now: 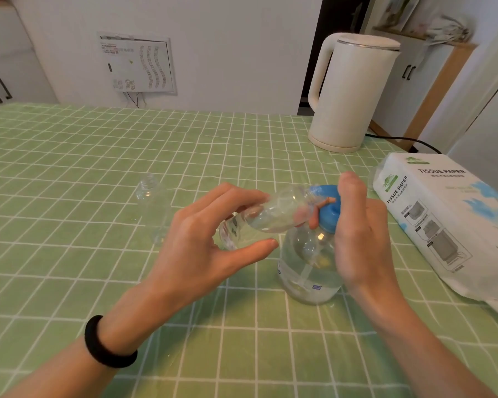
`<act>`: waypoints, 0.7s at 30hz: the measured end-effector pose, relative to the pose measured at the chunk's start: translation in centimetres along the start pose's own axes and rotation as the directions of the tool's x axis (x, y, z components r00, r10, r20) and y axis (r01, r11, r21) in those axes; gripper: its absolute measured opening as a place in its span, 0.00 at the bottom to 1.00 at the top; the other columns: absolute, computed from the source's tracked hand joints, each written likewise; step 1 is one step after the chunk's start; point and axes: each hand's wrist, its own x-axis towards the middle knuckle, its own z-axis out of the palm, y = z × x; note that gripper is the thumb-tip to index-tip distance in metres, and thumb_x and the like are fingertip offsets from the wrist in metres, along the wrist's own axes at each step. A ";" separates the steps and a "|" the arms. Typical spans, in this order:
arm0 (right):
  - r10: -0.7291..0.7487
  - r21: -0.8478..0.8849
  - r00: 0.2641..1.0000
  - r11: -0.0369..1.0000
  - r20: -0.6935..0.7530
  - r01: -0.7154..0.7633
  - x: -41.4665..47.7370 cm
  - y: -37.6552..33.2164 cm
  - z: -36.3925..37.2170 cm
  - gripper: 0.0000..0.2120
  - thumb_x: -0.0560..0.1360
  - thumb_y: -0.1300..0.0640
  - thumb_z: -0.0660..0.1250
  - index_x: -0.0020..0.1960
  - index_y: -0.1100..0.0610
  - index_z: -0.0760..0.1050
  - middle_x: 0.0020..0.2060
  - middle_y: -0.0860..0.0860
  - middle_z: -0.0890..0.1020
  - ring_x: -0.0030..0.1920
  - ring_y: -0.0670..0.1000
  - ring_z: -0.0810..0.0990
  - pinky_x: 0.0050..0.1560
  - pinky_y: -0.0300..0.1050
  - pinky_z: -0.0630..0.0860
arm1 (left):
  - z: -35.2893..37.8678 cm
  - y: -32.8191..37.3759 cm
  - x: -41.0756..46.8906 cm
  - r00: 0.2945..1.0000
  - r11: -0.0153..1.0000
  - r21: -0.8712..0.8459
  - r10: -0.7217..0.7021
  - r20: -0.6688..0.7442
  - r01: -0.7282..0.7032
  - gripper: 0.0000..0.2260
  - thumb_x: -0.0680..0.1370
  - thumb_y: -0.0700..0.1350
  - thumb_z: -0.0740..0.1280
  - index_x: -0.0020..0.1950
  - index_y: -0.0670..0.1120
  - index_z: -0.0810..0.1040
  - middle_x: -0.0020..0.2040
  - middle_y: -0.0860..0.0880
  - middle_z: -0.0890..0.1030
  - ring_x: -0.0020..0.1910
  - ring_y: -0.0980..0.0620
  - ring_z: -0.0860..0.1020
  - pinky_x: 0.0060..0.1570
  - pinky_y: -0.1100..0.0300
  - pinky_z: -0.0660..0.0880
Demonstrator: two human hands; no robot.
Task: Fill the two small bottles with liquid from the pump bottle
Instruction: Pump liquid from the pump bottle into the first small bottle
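the left hand (210,239) holds a small clear bottle (268,215) tipped almost onto its side, fingers over its top and thumb under it, closed loosely around the body. the bottle's mouth points right and meets the blue pump head (327,208) of the pump bottle (308,271); its base end sticks out toward the left past the palm. a little clear liquid lies along its lower side. the right hand (360,237) is wrapped around the pump head from the right, with the thumb pressing down on the blue top. the pump bottle stands upright on the table (69,168), toward its right side, partly filled. the second small bottle (153,208) stands upright and uncapped, well apart to the left, nearer the table's middle. a white kettle (354,93) stands at the far right corner, and a tissue paper pack (443,225) lies along the right edge.
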 end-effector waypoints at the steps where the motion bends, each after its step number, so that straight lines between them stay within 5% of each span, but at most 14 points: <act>1: -0.007 0.000 1.000 1.000 -0.003 0.007 0.0 0.0 0.0 0.31 0.83 0.44 0.51 0.23 0.47 0.72 0.30 0.47 0.85 0.33 0.40 0.81 0.44 0.39 0.74 | 0.0 0.0 0.0 1.000 1.000 0.000 0.001 -0.001 -0.001 0.23 0.75 0.53 0.77 0.65 0.43 0.82 0.55 0.51 0.84 0.54 0.56 0.82 0.54 0.66 0.78; 3: -0.020 0.008 1.000 1.000 -0.013 0.020 0.1 -0.1 0.0 0.30 0.83 0.46 0.51 0.23 0.47 0.72 0.29 0.48 0.85 0.31 0.39 0.80 0.39 0.30 0.73 | -0.1 0.0 0.0 1.000 1.000 0.003 0.004 -0.001 -0.004 0.23 0.75 0.53 0.77 0.65 0.43 0.82 0.55 0.51 0.84 0.54 0.57 0.82 0.54 0.67 0.77; 8: -0.046 0.019 0.999 0.999 -0.017 0.047 0.1 -0.2 -0.1 0.26 0.79 0.53 0.53 0.23 0.49 0.75 0.28 0.48 0.85 0.30 0.40 0.80 0.33 0.29 0.72 | 0.0 -0.3 -0.1 1.000 1.000 0.016 0.007 0.006 -0.007 0.22 0.75 0.53 0.76 0.65 0.44 0.82 0.55 0.52 0.84 0.54 0.57 0.82 0.54 0.65 0.78; 17: -0.031 -0.008 1.000 0.999 -0.002 0.031 0.1 0.1 0.0 0.32 0.84 0.45 0.50 0.24 0.47 0.73 0.28 0.45 0.84 0.30 0.39 0.80 0.37 0.27 0.72 | 0.1 0.0 0.0 1.000 1.000 0.006 0.004 -0.011 -0.004 0.22 0.74 0.53 0.76 0.65 0.44 0.82 0.55 0.52 0.84 0.53 0.56 0.82 0.53 0.64 0.78; 21: -0.021 0.015 1.000 1.000 -0.002 0.021 0.3 0.0 -0.1 0.26 0.79 0.51 0.53 0.26 0.59 0.74 0.31 0.59 0.86 0.31 0.40 0.80 0.35 0.31 0.72 | 0.1 -0.3 0.0 1.000 1.000 0.018 0.012 0.001 -0.012 0.22 0.74 0.52 0.79 0.64 0.43 0.83 0.55 0.51 0.84 0.53 0.57 0.82 0.53 0.66 0.77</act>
